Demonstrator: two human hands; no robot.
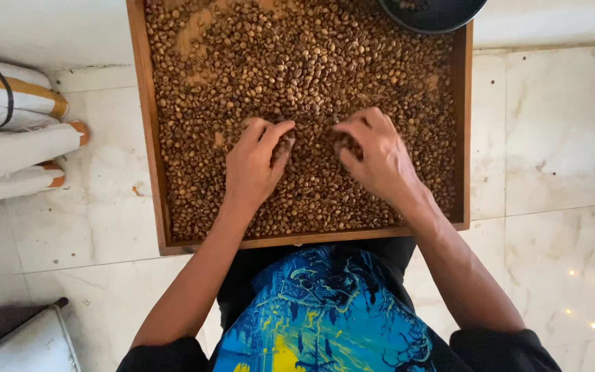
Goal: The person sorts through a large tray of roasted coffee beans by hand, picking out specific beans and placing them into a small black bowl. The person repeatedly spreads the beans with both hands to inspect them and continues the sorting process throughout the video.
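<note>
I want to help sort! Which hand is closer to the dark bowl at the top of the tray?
Right hand, probably. The bowl sits at the tray's top right corner, on its side.

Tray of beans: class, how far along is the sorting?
Done: little to show; the dark bowl is mostly out of view. In hand: left hand and right hand pick among the beans. Left: the wooden tray remains nearly covered.
</note>
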